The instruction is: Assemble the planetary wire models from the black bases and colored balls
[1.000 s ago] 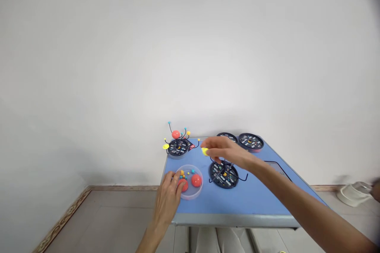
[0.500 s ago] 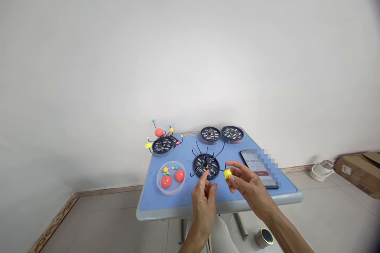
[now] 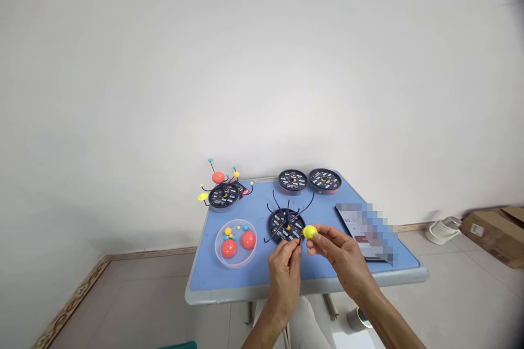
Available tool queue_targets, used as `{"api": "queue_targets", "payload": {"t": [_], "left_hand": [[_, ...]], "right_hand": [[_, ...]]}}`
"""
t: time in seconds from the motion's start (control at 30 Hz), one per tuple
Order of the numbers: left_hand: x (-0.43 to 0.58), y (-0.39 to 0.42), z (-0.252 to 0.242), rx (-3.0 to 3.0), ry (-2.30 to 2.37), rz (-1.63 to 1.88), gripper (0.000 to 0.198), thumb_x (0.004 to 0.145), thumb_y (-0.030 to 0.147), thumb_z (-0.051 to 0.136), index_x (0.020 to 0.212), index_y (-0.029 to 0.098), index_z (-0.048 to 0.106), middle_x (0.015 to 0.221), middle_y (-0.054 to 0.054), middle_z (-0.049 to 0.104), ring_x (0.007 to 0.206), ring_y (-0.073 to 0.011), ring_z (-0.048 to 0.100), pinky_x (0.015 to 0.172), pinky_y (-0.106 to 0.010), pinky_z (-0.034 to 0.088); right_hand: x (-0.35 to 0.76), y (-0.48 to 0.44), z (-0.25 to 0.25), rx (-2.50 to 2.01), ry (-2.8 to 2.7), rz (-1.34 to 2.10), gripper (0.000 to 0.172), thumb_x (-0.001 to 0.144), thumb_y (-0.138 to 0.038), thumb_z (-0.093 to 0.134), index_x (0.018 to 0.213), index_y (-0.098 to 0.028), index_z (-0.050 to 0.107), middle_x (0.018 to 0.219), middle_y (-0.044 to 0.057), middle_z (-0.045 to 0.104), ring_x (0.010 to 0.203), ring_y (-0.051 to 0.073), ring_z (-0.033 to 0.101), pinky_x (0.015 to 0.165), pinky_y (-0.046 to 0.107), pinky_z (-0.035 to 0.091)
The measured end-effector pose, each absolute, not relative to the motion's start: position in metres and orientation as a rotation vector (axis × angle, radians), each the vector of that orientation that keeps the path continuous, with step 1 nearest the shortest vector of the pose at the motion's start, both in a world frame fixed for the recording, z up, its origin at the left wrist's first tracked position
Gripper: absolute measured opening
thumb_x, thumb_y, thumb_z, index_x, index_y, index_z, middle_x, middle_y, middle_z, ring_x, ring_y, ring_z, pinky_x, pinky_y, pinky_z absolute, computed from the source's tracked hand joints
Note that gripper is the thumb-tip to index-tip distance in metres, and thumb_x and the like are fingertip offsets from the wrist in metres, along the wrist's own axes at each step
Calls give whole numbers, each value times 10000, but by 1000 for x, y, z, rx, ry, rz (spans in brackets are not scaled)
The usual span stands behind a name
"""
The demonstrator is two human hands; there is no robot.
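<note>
Near the front of the blue table, a round black base (image 3: pixel 282 224) carries several thin curved black rods. My right hand (image 3: pixel 339 248) holds a yellow disc-shaped piece (image 3: pixel 310 232) between thumb and fingers, just right of the base. My left hand (image 3: pixel 285 270) is closed at the base's front edge, thumb and fingertips pinched around the end of a black rod. To the left, a clear round dish (image 3: pixel 236 265) holds two red half-balls (image 3: pixel 228 248) and several small yellow, orange and blue balls (image 3: pixel 228 231).
An assembled model (image 3: pixel 223 195) with coloured balls stands back left, a dark card (image 3: pixel 242 190) beside it. Two black round bases (image 3: pixel 293 180) lie at the back. A phone (image 3: pixel 360 229) rests on the right. On the floor are a cardboard box (image 3: pixel 493 234) and a cup (image 3: pixel 358 319).
My left fingers have closed into a pinch at the base's front edge. The yellow piece is turned and closer to my left hand. The camera view has shifted slightly.
</note>
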State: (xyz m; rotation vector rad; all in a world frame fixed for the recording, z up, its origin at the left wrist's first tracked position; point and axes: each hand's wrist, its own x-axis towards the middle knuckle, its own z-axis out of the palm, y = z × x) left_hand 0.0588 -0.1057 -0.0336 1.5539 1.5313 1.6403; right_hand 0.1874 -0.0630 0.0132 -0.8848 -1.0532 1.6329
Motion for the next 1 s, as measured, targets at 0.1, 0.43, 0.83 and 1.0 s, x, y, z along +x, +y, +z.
{"api": "queue_targets", "payload": {"t": [0.1,0.43,0.83,1.0], "left_hand": [[59,-105,-33,1588,1509,1634,282,936,321,485,956,161,716,763,-55,660,604,-133,583,543,-234,485],[59,-106,-26,1632,1447,1537,323,972,307,420,946,174,713,739,-39,607,544,-100,511,494,-211,435],[62,-105,-25,1640,1436,1513,342,978,331,404,951,169,704,745,-38,610,536,-97,498,510,-213,419],[63,-105,-26,1653,1453,1509,349,983,319,391,946,169,704,715,-32,589,527,-95,479,492,-208,402]], "right_hand": [[185,-62,13,-892,-1145,1581,352,687,-426,794,889,-159,683,698,42,682,608,162,603,650,313,494],[185,-60,15,-905,-1352,1454,376,674,-471,789,868,-180,652,758,20,646,586,144,574,612,301,484],[190,-58,27,-897,-1460,1409,362,700,-489,765,868,-184,667,774,41,660,586,152,585,588,306,507],[192,-56,29,-873,-1522,1383,372,684,-496,772,875,-193,673,793,50,670,599,163,598,598,318,529]]}}
